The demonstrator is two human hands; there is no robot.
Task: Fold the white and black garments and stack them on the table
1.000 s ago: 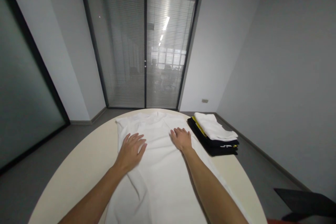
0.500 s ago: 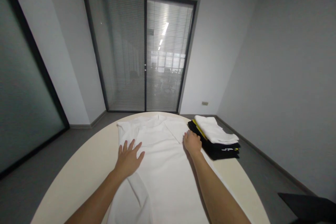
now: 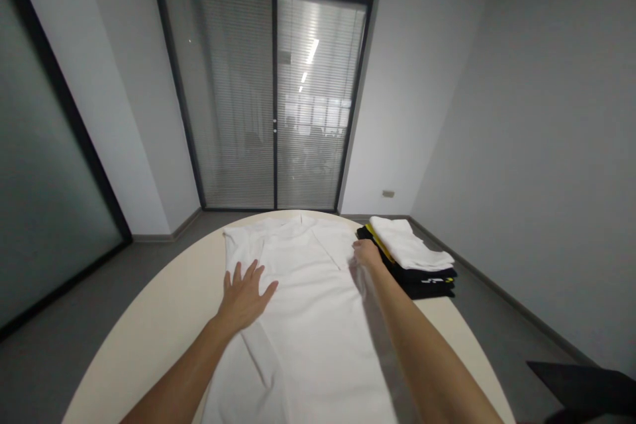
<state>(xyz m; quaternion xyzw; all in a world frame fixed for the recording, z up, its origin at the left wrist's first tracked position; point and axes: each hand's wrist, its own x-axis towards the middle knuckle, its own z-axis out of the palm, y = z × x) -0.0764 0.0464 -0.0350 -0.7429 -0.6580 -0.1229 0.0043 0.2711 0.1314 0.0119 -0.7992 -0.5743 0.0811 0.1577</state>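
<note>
A white shirt (image 3: 313,331) lies spread over the round table, its neck end toward the far edge and its left part folded inward with creases. My left hand (image 3: 244,297) rests flat on the shirt's left side, fingers spread. At the shirt's upper right edge, beside the sleeve, my right hand (image 3: 366,253) is closed in a pinch on the white cloth. Below that hand the right side of the shirt looks raised and shaded, partly hidden by my forearm.
Right of my right hand stands a stack of folded dark clothes (image 3: 430,288) with a yellow strip, topped by a folded white garment (image 3: 410,245). The pale tabletop (image 3: 149,324) curves around the shirt. A black object (image 3: 586,384) juts in at lower right.
My right hand has risen slightly to the right and closed more tightly, lifting the shirt's right edge a little. My left hand stays on the cloth, thumb slightly more outstretched.
</note>
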